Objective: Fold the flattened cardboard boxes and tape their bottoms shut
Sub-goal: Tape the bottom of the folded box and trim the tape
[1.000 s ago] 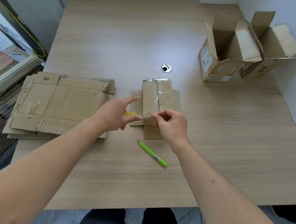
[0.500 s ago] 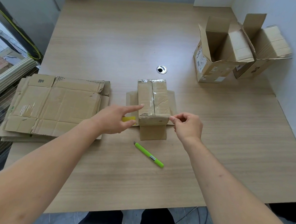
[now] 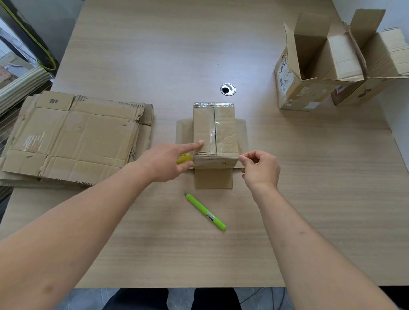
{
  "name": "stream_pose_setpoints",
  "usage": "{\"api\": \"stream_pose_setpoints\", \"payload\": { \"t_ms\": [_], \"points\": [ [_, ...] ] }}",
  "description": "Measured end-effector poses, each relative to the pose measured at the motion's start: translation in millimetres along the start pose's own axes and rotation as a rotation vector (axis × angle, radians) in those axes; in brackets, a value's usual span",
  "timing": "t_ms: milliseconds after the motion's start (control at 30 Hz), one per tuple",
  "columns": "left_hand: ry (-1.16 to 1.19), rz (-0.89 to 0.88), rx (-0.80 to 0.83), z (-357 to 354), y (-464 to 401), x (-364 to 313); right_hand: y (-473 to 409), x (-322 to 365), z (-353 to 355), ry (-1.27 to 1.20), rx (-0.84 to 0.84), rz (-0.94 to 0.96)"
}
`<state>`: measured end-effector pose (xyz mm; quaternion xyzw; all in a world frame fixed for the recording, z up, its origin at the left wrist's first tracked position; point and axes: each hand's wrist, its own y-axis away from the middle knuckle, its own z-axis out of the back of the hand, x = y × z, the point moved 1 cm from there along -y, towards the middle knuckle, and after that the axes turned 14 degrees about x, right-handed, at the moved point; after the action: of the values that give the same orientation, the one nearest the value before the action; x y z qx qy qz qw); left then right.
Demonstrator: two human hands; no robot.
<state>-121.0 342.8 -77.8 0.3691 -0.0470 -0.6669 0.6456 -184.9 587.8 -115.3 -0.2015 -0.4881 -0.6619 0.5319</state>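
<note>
Brown corrugated card makes up the folded box (image 3: 214, 133), which stands upside down near the middle of the desk (image 3: 160, 36) with its bottom flaps closed and a strip of clear, shiny tape (image 3: 213, 133) running along the centre seam and over the far edge. Its lower flaps splay flat on the desk around it.

The left hand (image 3: 166, 161) lies against the box's near left corner, forefinger stretched out and pressing the top, the other fingers curled round a small yellow object (image 3: 184, 158) that is mostly hidden; what it is cannot be told. The right hand (image 3: 260, 169) is at the near right corner, thumb and forefinger pinched together on something too thin to make out.

Two open boxes (image 3: 304, 87) stand at the far right against the wall, flaps up; what shows of their insides looks bare, though the farther one is partly blocked.

A stack of flattened boxes (image 3: 74, 136) lies at the left edge, and a green marker (image 3: 205, 211) lies in front of the folded box.
</note>
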Motion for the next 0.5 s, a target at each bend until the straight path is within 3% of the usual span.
{"api": "stream_pose_setpoints", "payload": {
  "t_ms": [333, 500],
  "points": [
    [0.002, 0.021, -0.058, -14, -18, 13, -13, -11, 3, -0.060, 0.051, -0.057],
    [0.029, 0.040, -0.064, -16, -24, 16, -16, -10, 10, -0.181, 0.170, -0.101]
  ]
}}
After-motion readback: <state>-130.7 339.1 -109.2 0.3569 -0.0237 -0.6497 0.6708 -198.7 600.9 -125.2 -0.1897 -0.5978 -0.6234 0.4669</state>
